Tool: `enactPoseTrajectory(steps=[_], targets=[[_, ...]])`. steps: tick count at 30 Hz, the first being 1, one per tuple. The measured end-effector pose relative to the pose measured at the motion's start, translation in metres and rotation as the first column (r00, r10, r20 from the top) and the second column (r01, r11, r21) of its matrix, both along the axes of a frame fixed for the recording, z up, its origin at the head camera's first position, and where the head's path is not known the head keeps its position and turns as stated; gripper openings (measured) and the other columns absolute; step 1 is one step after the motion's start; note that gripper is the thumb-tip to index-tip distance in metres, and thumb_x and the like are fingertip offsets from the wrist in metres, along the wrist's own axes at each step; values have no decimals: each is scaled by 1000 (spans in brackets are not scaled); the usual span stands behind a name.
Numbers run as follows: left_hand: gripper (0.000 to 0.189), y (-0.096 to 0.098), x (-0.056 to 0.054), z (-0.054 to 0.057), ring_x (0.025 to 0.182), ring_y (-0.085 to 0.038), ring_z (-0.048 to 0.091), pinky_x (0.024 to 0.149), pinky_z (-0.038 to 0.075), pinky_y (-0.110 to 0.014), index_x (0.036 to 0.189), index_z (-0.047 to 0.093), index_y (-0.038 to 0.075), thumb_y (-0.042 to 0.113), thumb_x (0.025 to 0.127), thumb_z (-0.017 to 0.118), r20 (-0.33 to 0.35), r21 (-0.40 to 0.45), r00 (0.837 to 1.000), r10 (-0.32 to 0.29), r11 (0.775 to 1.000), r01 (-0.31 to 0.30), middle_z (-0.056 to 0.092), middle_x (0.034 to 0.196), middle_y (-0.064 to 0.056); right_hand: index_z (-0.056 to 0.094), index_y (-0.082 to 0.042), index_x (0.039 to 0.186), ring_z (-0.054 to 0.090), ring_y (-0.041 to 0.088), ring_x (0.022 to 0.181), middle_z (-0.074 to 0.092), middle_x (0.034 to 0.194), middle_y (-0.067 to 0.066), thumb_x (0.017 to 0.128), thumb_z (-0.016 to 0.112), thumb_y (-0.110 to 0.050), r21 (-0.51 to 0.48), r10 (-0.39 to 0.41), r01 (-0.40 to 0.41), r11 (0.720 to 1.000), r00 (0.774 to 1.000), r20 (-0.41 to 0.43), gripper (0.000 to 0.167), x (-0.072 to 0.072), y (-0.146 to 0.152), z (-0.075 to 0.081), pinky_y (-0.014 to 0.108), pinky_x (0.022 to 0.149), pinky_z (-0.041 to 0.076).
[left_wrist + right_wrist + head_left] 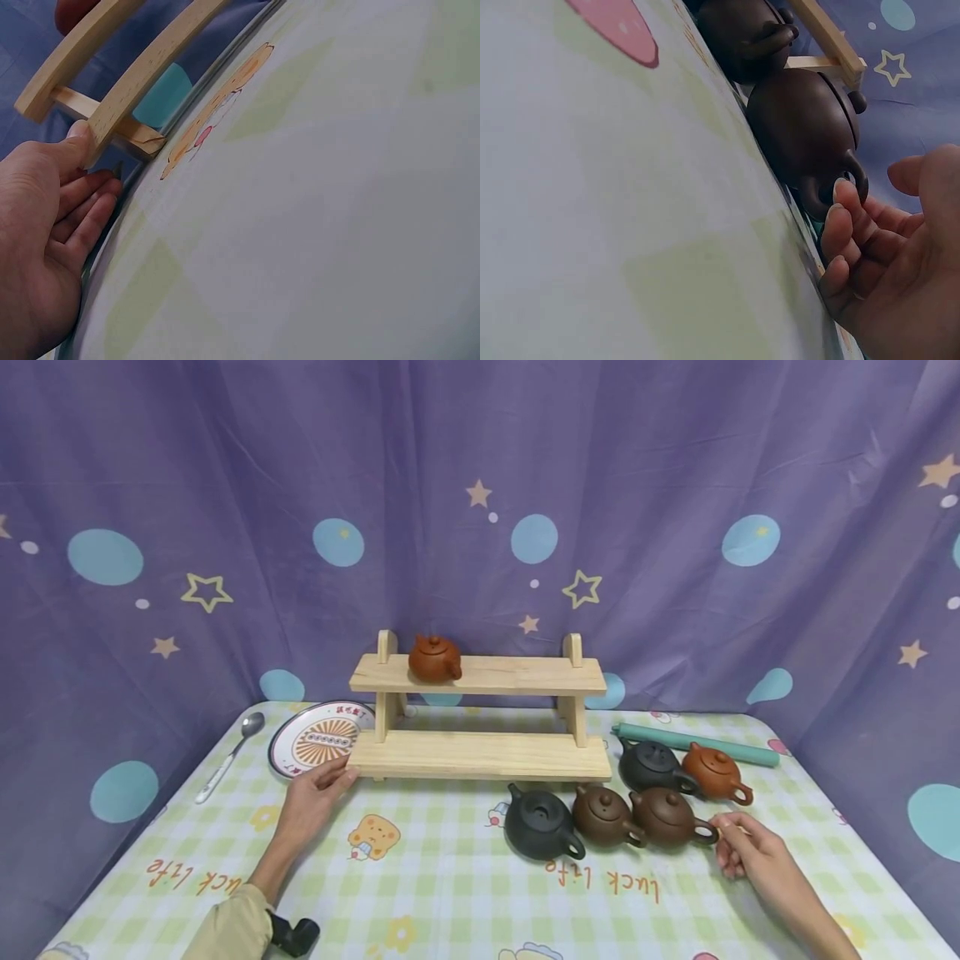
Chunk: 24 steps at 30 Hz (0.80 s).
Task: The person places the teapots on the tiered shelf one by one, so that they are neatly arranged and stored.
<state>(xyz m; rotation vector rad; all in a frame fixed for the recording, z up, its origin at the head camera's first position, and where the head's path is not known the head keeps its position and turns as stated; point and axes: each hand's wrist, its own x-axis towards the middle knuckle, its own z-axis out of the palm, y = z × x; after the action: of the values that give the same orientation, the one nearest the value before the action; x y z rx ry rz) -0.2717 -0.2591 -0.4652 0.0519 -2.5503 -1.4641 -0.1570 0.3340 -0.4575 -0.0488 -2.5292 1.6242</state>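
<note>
My left hand (313,802) holds the left end of the lower board of a two-tier wooden shelf (480,756), its thumb (77,139) against the board's end. At the right, my right hand (757,852) reaches the loop handle of a dark brown teapot (663,818). Its fingertips (841,191) touch or nearly touch the handle, while the thumb stands apart from it. A second brown teapot (602,817) sits close on the left, then a black teapot (540,827). Behind them are another black teapot (648,767) and an orange-brown teapot (712,772).
One orange-brown teapot (435,660) stands on the shelf's upper board, left of its middle. A patterned plate (288,743) lies partly behind the shelf's left end, with a spoon (232,758) beside it. A green rolled tube (697,743) lies behind the right-hand teapots. A purple curtain (660,468) hangs behind.
</note>
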Motion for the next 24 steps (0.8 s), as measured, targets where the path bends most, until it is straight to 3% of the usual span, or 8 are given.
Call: enactPoseTrajectory(steps=[9, 15, 24], targets=[[53, -1, 0, 0, 117, -35, 67, 106, 48, -37, 143, 56, -4, 30, 104, 67, 1, -12, 1000, 0, 1000, 0, 69, 127, -23, 59, 7, 113, 55, 14, 58, 59, 70, 8, 114, 44, -24, 3, 1, -1, 1000, 999, 32, 34, -3, 0, -1, 28, 52, 52], [52, -1, 0, -1, 117, -36, 67, 108, 47, -44, 143, 56, -3, 30, 104, 67, -1, 0, 1000, -5, 1000, 5, 69, 126, -23, 61, 5, 108, 54, 16, 57, 59, 70, 7, 114, 45, -23, 36, 10, -11, 999, 1000, 19, 33, -4, 2, -3, 29, 51, 50], [55, -1, -1, -1, 118, -37, 66, 109, 46, -46, 143, 55, -4, 32, 103, 67, -5, 5, 1000, -6, 1000, 6, 67, 128, -24, 63, 5, 108, 54, 18, 58, 58, 71, 8, 114, 45, -23, 48, 30, -31, 998, 999, 26, 33, -5, 4, -5, 29, 51, 49]])
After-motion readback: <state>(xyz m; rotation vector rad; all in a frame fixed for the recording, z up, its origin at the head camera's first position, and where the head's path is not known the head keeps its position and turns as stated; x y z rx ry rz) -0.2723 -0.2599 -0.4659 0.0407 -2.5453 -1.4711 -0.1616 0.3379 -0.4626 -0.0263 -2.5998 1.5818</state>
